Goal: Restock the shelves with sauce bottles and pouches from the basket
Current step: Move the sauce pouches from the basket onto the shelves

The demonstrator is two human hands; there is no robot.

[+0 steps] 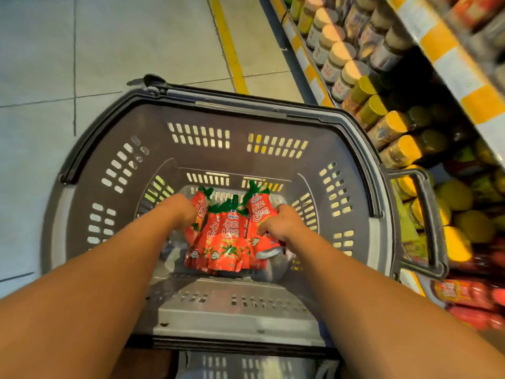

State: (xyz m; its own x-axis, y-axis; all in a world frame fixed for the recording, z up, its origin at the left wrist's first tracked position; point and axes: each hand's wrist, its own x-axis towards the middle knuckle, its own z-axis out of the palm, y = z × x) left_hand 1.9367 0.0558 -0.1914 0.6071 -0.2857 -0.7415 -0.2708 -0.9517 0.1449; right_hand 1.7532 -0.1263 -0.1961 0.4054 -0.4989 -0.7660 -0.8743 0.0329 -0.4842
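Both hands were down in the basket point(82, 149), working at the pickup step of the restock. A bunch of red pouches point(225, 236) lay on the basket floor, roughly mid-floor and nearer the far wall's foot than the near rim, spouts and green tops pointing away from the person. The left hand point(183, 210) was at the left edge of the bunch, fingers curled in behind the leftmost pouch, apparently gripping it, though the fingertips were hidden. The right hand point(284, 222) closed on the right edge of the bunch, fingers bent around the rightmost pouch. A silvery pouch or wrapper showed beneath the red ones; what it was could not be told.

The shelves point(451, 64) stood just beside the basket's right rim, carrying jars point(338, 58) above and red packs point(464, 294) lower down.

The next move, as I judged it, called for squeezing the pouches together between both hands so none slipped, lifting them clear of the rim, and swinging right toward a matching slot on the shelves.
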